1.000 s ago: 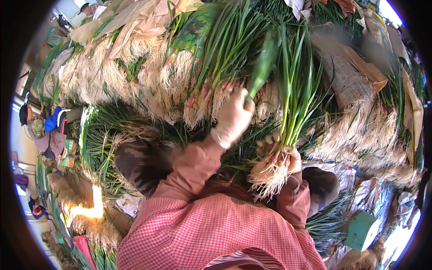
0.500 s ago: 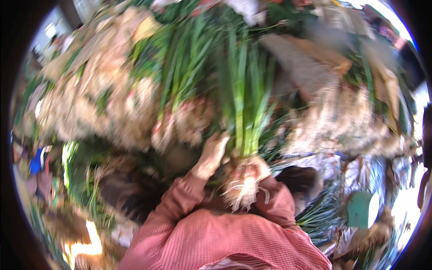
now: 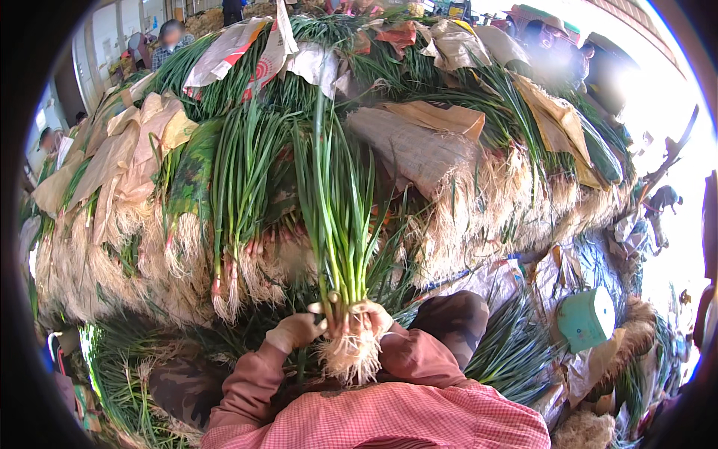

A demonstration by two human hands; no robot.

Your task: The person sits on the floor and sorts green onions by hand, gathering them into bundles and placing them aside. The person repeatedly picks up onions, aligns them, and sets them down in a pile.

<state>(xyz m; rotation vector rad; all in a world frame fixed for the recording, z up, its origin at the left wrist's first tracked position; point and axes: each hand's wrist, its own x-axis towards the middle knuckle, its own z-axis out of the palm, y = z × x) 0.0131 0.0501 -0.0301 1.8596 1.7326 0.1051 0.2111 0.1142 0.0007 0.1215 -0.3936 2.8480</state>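
Observation:
A bunch of green onions stands upright before me, its leaves leaning on the heap and its pale roots hanging toward my lap. My right hand is closed around the right side of the bunch, just above the roots. On the other side my left hand has its fingers bent in against the lower stalks; the stalks partly hide its fingertips. Left of the bunch, a few loose green onions lie against the heap with their roots downward.
A long heap of green onions, roots facing me, spans the view, partly covered by sacks and brown paper. At right stands a turquoise bucket beside more green onions. Other people are at the far side.
The view has tilted up and steadied, showing more of the heap's far side. My left hand has come down beside the lower stalks; my right hand still holds the bunch.

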